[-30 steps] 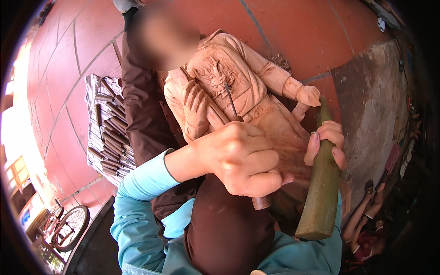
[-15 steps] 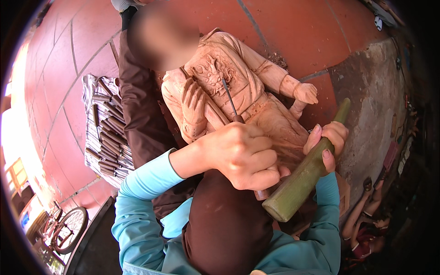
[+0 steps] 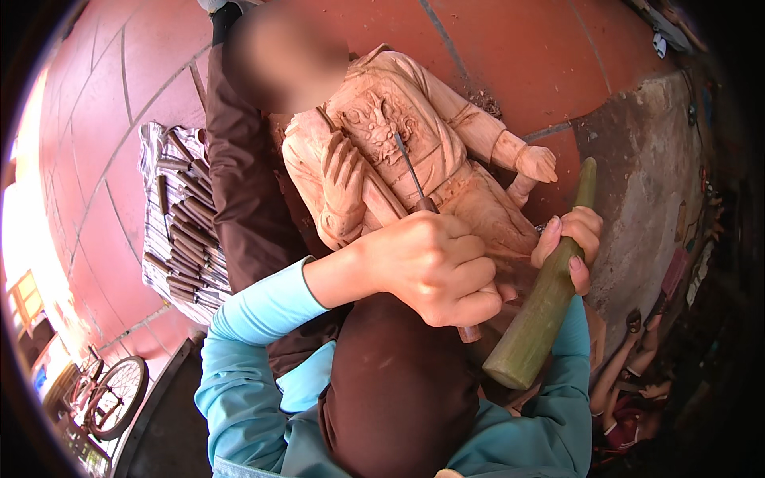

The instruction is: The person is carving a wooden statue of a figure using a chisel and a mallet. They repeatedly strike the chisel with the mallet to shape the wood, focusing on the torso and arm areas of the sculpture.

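Note:
My left hand point(image 3: 446, 267) is closed in a fist around the handle of a carving chisel point(image 3: 411, 171). Its thin metal shaft reaches up to the carved relief point(image 3: 374, 123) on the chest of a wooden statue point(image 3: 434, 131). The handle's butt pokes out below my fist. In my right hand point(image 3: 572, 243) is a green club-shaped mallet point(image 3: 535, 323), gripped near its narrow end. The mallet's thick end hangs just right of the chisel butt, with a small gap between. The statue lies on its back before me; its head is blurred.
Many chisels point(image 3: 191, 231) lie on a striped cloth point(image 3: 151, 199) at the left. My brown-trousered leg point(image 3: 251, 159) stretches alongside the statue. A bicycle point(image 3: 119, 398) stands lower left. Wood chips point(image 3: 484, 102) lie on the red tiles point(image 3: 526, 56). Another person point(image 3: 625, 398) is at the lower right.
The mallet's thick end has moved right, away from the chisel butt. My left hand and the chisel have shifted slightly right in the view, still against the relief.

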A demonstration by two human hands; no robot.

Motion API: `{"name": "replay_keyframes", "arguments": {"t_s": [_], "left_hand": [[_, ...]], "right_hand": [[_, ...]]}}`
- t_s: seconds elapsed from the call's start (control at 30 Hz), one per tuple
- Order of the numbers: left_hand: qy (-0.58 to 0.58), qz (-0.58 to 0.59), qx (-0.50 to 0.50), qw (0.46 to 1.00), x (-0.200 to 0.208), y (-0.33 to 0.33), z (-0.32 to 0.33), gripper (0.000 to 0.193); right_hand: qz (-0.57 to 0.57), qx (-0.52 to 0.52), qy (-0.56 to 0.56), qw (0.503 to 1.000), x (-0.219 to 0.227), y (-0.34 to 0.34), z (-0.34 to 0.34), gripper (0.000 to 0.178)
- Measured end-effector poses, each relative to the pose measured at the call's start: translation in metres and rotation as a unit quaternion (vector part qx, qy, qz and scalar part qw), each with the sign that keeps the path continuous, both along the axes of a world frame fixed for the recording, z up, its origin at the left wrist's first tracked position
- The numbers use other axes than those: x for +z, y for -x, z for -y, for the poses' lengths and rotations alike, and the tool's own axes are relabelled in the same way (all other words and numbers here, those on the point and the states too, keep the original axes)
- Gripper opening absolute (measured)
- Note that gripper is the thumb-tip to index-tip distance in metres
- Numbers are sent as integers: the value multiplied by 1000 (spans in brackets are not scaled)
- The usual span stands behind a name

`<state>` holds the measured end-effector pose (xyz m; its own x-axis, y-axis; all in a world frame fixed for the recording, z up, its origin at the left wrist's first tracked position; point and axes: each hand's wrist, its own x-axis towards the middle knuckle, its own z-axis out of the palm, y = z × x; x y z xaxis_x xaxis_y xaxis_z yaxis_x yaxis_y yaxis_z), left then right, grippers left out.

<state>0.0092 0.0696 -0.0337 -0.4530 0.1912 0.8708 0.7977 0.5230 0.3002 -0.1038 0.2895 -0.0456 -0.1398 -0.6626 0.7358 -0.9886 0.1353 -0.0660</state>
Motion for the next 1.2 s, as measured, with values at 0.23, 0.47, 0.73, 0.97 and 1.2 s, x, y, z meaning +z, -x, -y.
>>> {"name": "replay_keyframes", "arguments": {"t_s": [0.23,0.47,0.73,0.97,1.2], "left_hand": [[1,1,5,1000,-2,1,-4,44],[2,0,2,1000,1,3,-1,43],[-34,-13,-25,999,3,4,6,42],[-26,-12,-39,999,3,2,10,43],[-31,-12,-26,999,0,3,6,42]], "right_hand": [[0,12,26,1000,-3,3,1,67],[42,14,68,997,-8,1,0,64],[-5,-6,20,1000,-1,-2,5,64],[20,-38,-3,999,4,-11,9,65],[-5,-41,-31,999,5,-8,10,67]]}}
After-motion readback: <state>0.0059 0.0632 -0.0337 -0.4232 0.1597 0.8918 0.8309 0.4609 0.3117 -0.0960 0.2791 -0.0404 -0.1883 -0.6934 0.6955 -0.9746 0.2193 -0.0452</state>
